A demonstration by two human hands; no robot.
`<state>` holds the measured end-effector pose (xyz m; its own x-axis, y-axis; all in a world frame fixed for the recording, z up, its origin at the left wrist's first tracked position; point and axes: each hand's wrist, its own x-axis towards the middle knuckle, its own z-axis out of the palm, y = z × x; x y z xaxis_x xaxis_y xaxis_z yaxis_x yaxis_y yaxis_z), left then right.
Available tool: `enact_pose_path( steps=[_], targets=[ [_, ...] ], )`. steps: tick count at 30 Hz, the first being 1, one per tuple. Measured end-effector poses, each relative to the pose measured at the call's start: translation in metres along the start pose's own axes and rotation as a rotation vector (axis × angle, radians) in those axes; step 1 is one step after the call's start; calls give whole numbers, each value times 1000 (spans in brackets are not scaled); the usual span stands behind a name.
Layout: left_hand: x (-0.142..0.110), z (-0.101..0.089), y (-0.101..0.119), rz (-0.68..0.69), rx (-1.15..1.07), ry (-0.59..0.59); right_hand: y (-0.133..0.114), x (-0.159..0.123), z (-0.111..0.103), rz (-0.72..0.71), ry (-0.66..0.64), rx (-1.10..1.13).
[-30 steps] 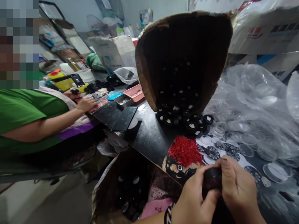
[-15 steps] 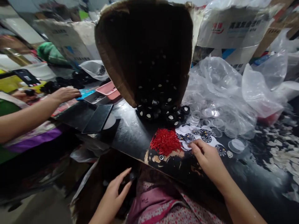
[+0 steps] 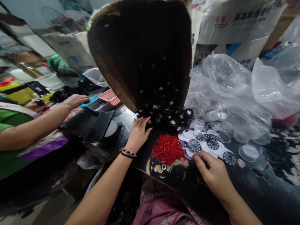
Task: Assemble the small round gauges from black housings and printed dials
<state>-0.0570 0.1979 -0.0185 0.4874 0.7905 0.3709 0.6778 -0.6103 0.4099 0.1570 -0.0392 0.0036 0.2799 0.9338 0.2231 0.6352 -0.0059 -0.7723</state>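
My left hand (image 3: 137,132) reaches over the table to the near edge of a pile of small black round parts (image 3: 172,122), some bearing white marks. Its fingers are spread, with the tips at the parts on the pile's left side. By the front of a heap of white and black printed dial discs (image 3: 194,145), my right hand (image 3: 212,168) is closed in a pinch of thumb and forefinger. What lies between those fingertips is too small to make out. Thin red pieces (image 3: 168,149) form a heap between my hands.
A tipped cardboard box (image 3: 112,62) opens toward me behind the black parts. Clear round covers (image 3: 226,126) and plastic bags (image 3: 225,81) lie at right. One small ring (image 3: 163,167) rests near the edge. At left are a dark tablet-like slab (image 3: 99,126), a pink tray (image 3: 110,97) and a co-worker's arm (image 3: 47,120).
My left hand has risen from below the table edge, where a dark round part was at its fingers, to the black pile. My right hand stays by the discs, still pinched.
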Motion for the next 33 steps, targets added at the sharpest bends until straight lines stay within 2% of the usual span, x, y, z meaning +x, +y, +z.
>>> enact_pose_path(
  steps=[2,5,8,9,11,13,15,17,19,22,24,26,31,33],
  targets=[
    [-17,-2,10,-22,-1,37,-6,3,2,26,-54,26],
    [-65,-8,46,-15,-74,34,-19,7,4,68,-202,69],
    [-115,-10,89,21,-280,-168,-30,7,4,109,-313,67],
    [-127,-10,100,-19,-378,-228,-32,6,3,130,-327,72],
    [-141,-6,116,-188,-645,-324,-35,3,1,186,-346,127],
    [-145,-2,124,-432,-975,-405,-36,1,-4,222,-387,206],
    [-143,1,128,-689,-1262,-459,-34,2,-9,189,-426,224],
    [-140,1,133,-895,-1443,-460,-29,9,-14,110,-374,58],
    [-137,-2,138,-1017,-1556,-428,-21,18,-17,44,-258,-270],
    [-137,-5,143,-1047,-1684,-417,-7,30,-19,-13,-186,-675],
    [-137,-7,143,-1022,-1756,-406,2,34,-19,-46,-193,-745],
    [-136,-6,140,-1020,-1805,-360,7,35,-20,-71,-169,-713],
    [-121,-4,138,-1122,-1895,-239,-2,21,-18,-208,47,-488],
    [-114,-4,141,-1129,-1962,-200,-11,10,-12,-271,-1,-403]
  ],
)
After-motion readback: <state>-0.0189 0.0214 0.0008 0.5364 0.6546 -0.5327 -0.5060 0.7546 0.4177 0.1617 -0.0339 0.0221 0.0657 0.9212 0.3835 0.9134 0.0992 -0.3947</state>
